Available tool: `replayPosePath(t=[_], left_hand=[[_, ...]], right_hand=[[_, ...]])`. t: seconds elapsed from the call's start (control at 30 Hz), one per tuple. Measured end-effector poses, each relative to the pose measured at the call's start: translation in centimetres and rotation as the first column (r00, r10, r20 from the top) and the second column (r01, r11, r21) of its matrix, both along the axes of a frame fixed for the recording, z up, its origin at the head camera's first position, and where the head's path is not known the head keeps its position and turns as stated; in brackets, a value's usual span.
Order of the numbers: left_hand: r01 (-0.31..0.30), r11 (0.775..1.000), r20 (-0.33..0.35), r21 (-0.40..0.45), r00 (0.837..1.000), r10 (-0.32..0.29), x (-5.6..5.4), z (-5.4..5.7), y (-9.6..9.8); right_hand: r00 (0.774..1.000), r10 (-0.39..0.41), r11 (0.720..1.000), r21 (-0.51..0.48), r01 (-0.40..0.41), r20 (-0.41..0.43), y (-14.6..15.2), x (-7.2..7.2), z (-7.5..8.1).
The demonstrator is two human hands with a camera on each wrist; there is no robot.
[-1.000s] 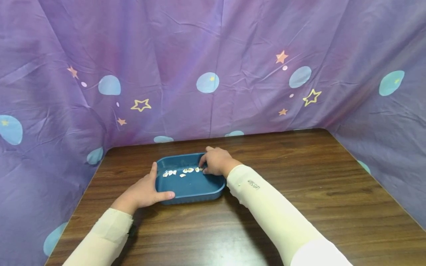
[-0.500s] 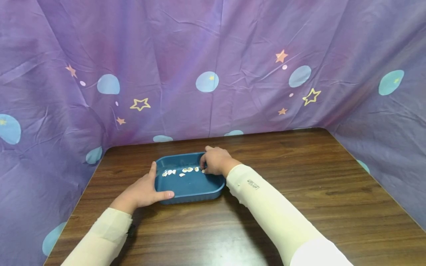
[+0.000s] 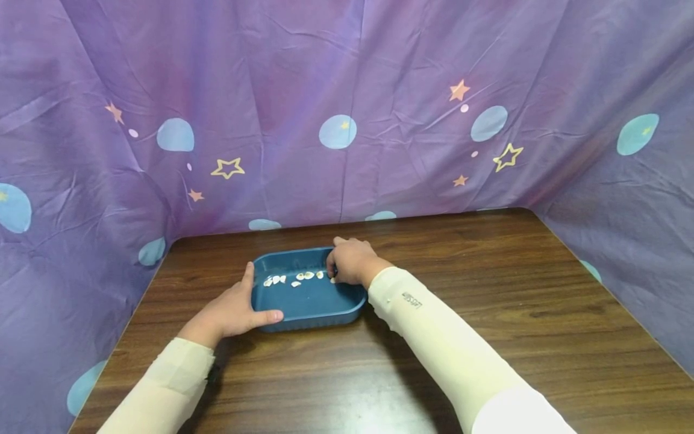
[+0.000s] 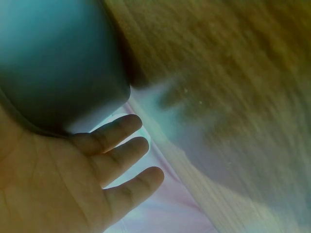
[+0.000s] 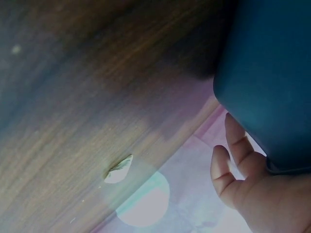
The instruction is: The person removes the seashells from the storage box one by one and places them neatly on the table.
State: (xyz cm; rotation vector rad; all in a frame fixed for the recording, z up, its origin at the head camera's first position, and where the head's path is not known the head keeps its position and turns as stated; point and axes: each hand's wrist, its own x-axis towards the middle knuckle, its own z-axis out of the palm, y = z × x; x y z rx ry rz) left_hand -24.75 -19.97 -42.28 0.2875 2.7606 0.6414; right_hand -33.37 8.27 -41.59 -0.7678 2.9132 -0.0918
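Note:
A blue rectangular tray [image 3: 309, 301] sits on the table in the head view, with several small white shells [image 3: 309, 275] in a loose row along its back half. My left hand [image 3: 230, 310] rests against the tray's left end, thumb straight along the front rim; in the left wrist view three straight fingers [image 4: 129, 189] extend beside the tray wall. My right hand [image 3: 355, 263] reaches over the back right corner, index finger and thumb bent down inside at a small pale shell [image 3: 333, 279], mostly hidden by them. Two other fingers [image 5: 237, 138] stay outside the wall.
The brown wood-grain table [image 3: 488, 313] extends around the tray, and a purple curtain [image 3: 401, 175] with stars and blue dots hangs along its back and sides. In the right wrist view a pale wedge-shaped thing [image 5: 119, 170] shows near the table's edge.
The shell at my right fingertips has shifted slightly right, away from the row, and the fingers now cover most of it. The left hand and the tray stay in place.

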Motion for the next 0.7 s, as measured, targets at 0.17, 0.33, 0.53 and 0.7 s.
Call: replayPosePath(t=[0.17,0.33,0.53,0.7], left_hand=[[-0.003,1.0,0.001,-0.007,1.0,0.003,-0.03,-0.04,-0.05],[-0.005,1.0,0.001,-0.011,1.0,0.005,-0.04,0.08,-0.01],[-0.005,1.0,0.009,-0.012,1.0,0.005,0.0,0.11,0.02],[-0.003,1.0,0.006,-0.008,1.0,0.003,0.06,0.1,0.05]], right_hand=[[1.0,0.0,1.0,-0.006,0.0,0.0,0.01,0.01,-0.01],[1.0,0.007,1.0,-0.016,-0.007,0.006,0.1,-0.12,-0.04],[1.0,0.025,0.999,-0.043,-0.025,0.016,0.27,-0.4,-0.26],[0.998,0.069,0.997,-0.031,-0.069,-0.014,0.27,-0.45,-0.48]])
